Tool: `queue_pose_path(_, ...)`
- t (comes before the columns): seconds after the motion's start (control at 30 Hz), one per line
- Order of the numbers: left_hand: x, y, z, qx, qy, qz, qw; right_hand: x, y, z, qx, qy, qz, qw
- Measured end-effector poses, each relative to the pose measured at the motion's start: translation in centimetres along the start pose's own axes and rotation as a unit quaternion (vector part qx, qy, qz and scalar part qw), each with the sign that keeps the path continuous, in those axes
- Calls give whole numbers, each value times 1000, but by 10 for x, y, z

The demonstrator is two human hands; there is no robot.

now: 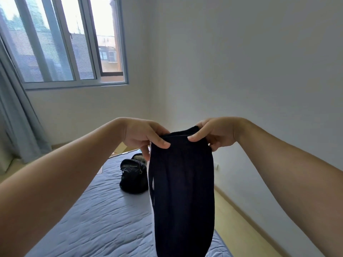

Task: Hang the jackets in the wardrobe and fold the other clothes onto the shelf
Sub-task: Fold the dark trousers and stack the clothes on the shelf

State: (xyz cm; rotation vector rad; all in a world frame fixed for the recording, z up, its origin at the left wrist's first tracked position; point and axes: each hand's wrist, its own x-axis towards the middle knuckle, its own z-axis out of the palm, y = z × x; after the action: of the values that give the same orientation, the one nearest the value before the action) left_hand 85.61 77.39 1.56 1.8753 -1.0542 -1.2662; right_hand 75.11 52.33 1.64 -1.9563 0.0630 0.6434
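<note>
– Both hands have hold of it? Start from the left.

– Yes. The left hand (143,135) pinches the left end of the top band of the dark navy soft-fabric garment (182,191), thumb in front and fingers curled behind. The right hand (213,135) pinches the right end the same way. The garment hangs in the air between them, over the right side of the blue-grey quilted mattress (96,219).

– Which way does it run?

– Its long axis is vertical. The band is uppermost and the body drops straight down past the bottom of the view, so the lower end is hidden. The broad face is turned towards the camera.

– What could go wrong?

– On the left, the black nylon backpack (132,176) sits on the mattress behind the garment. If the cloth is laid out that far back, it could land over the bag and crease. In the middle, the hands are close together, so the band is bunched and the cloth hangs doubled. Folding from that would likely come out lopsided. On the right, the pale wooden floor (241,229) lies beside the bed. I judge that a slack pinch on that side would let the corner drop and the whole length slide down there.
</note>
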Motion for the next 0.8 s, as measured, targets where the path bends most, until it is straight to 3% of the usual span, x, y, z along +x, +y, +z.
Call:
queue_pose_path(0.17, -26, -50, -30, -41, 7, -10, 999, 57, -22, 19, 31, -78, -16, 996)
queue_pose_path(0.33, -62, -122, -79, -131, 149, -73, 977, 145, -58, 53, 22, -28, -7, 999)
queue_pose_path(0.47, -86, -183, -111, -199, 344, -126, 909, 224, -83, 88, 16, 43, -42, 998)
queue_pose_path(0.63, -106, -222, -135, -199, 538, -74, 816, 297, -119, 132, -31, 147, -154, 977)
queue_pose_path(0.8, -144, -207, -159, -98, 627, -3, 773, 321, -163, 144, -122, 247, -269, 923)
